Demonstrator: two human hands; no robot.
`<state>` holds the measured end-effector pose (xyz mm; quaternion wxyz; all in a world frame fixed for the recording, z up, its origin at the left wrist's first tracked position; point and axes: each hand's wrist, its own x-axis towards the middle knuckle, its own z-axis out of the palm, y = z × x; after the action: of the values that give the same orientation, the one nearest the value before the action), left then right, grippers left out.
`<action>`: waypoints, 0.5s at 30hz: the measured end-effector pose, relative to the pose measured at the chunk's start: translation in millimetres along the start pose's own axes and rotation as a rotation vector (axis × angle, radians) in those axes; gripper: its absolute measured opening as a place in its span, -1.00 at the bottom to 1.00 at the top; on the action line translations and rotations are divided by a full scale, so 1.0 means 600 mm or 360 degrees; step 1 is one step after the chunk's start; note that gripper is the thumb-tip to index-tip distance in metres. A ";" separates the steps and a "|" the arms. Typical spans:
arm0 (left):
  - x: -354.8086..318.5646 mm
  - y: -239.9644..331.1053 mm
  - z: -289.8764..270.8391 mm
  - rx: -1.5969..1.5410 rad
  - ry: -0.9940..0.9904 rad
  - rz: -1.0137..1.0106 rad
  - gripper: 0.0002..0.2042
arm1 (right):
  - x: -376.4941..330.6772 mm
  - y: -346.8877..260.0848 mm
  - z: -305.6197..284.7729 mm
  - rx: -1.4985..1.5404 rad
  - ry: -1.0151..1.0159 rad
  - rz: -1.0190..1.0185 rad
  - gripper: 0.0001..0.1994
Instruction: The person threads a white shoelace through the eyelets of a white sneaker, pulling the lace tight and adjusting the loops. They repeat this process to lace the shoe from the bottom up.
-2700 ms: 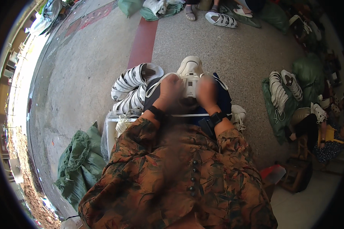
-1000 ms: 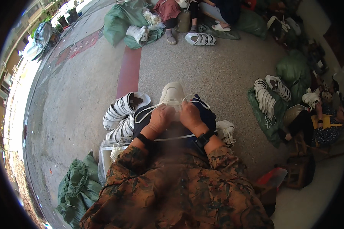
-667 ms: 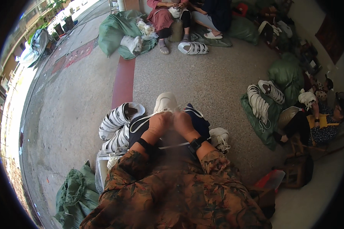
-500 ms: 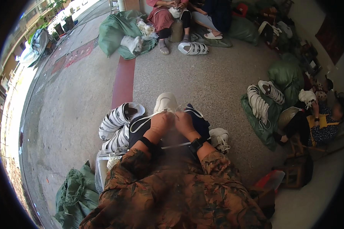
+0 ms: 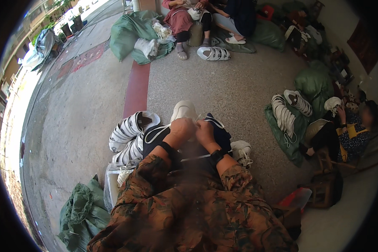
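A cream-white shoe [image 5: 183,110] rests toe outward on my dark-clothed lap. My left hand [image 5: 181,130] is closed at the shoe's lacing, knuckles up. Close beside it my right hand [image 5: 204,131] is closed too, its fingers pinched together. White shoelace [image 5: 154,135] loops out on the left of the hands, and another strand shows on their right; both hands appear to grip lace, though the fingertips and the shoe's opening are largely hidden behind them.
Stacked white shoe uppers [image 5: 128,132] stand by my left leg, above a pale container [image 5: 111,185]. Another white shoe [image 5: 241,152] sits at my right. Green sacks [image 5: 86,210] lie around. Co-workers handle shoes at the back and at right, near a wooden stool [image 5: 323,189].
My left hand has turned and risen slightly, covering more of the shoe. The right hand has shifted slightly right, its fingers now more upright. The co-worker at right has moved their shoe slightly.
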<state>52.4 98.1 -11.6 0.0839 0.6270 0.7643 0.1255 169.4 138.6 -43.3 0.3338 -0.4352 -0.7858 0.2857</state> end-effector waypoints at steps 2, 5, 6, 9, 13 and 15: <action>-0.006 -0.031 -0.017 -0.0030 -0.0226 0.0610 -0.82 | 0.001 0.003 -0.002 0.0004 0.0046 0.0045 -0.93; -0.040 -0.081 -0.054 -0.0801 -0.0406 0.0710 -0.85 | 0.003 0.007 -0.002 0.0039 -0.0017 0.0077 -0.94; -0.063 -0.096 -0.057 -0.1179 -0.0444 0.0562 -0.86 | 0.001 0.000 -0.002 -0.0067 -0.0024 0.0020 -0.96; -0.083 -0.130 -0.001 -0.1454 -0.0342 0.0466 -0.90 | -0.009 -0.048 -0.023 -0.0210 0.0268 -0.0604 -0.88; -0.079 -0.123 0.014 -0.1133 -0.0134 0.0645 -0.94 | -0.009 -0.055 -0.045 -0.0021 -0.0337 -0.0919 -0.81; -0.084 -0.121 0.013 -0.1132 -0.0109 0.0642 -0.92 | -0.013 -0.040 -0.040 0.0097 -0.0414 -0.0894 -0.83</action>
<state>-3.4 36.3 -42.1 0.2945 0.7001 0.5317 0.3748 179.5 124.7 -12.9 0.3092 -0.1507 -0.9025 0.2592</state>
